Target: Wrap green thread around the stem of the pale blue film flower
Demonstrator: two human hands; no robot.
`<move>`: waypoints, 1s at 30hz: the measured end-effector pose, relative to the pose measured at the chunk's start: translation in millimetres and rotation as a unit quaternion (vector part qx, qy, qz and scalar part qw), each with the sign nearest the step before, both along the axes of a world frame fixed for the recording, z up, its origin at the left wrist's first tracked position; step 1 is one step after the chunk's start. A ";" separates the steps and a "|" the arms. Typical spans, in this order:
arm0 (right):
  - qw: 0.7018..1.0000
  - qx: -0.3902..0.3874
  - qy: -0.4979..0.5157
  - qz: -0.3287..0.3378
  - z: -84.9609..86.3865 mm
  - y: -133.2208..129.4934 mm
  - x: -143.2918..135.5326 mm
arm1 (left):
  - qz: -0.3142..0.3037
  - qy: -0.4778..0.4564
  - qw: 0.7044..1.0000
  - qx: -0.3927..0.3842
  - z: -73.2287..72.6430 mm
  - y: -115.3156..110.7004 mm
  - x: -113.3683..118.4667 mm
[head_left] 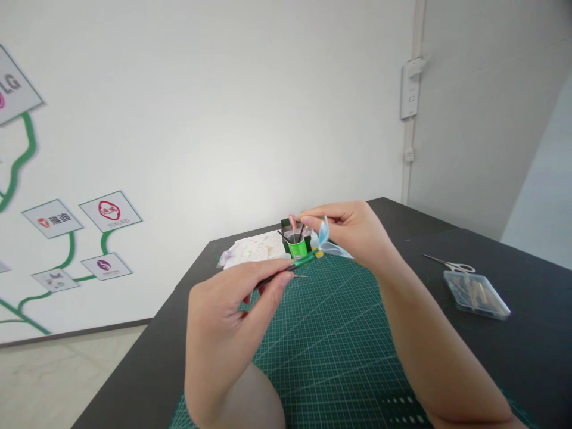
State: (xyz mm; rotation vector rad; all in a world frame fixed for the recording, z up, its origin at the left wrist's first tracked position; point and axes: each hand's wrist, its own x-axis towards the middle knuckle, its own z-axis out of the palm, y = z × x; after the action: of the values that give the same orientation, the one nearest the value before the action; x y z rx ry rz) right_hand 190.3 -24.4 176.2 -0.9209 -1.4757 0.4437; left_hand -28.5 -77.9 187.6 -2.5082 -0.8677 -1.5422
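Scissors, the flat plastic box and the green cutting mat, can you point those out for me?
Scissors (461, 267): head view, on the finger loops' metal.
Plastic box (477, 294): head view, on the middle of its clear lid.
Cutting mat (330, 345): head view, on its bare gridded surface between the arms.

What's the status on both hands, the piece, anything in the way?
Left hand pinching thin green-and-black stem. Right hand beside blue petals, grip unclear. Green cup behind; scissors off right.
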 end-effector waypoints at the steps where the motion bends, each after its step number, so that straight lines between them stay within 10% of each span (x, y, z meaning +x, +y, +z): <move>1: 1.000 0.008 0.014 -0.016 0.4 -0.1 -0.1 | -0.010 0.022 1.000 -0.009 0.6 -0.5 -0.2; 9: 0.991 0.082 0.051 -0.094 1.5 -6.3 -3.0 | -0.043 0.095 0.994 -0.023 3.0 -3.5 2.4; 25: 0.972 -0.077 -0.187 0.121 3.8 -10.8 3.0 | 0.123 -0.105 0.982 0.102 -4.7 13.5 10.3; 30: 0.962 -0.102 -0.191 0.164 6.1 -14.9 8.2 | 0.091 -0.139 0.983 0.081 -6.9 23.3 16.3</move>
State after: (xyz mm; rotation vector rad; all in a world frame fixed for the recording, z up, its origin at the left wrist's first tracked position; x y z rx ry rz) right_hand 198.5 -39.2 182.3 -0.9625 -1.9791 0.6992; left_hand -12.2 -54.6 180.7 -2.0702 -0.9305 -1.8438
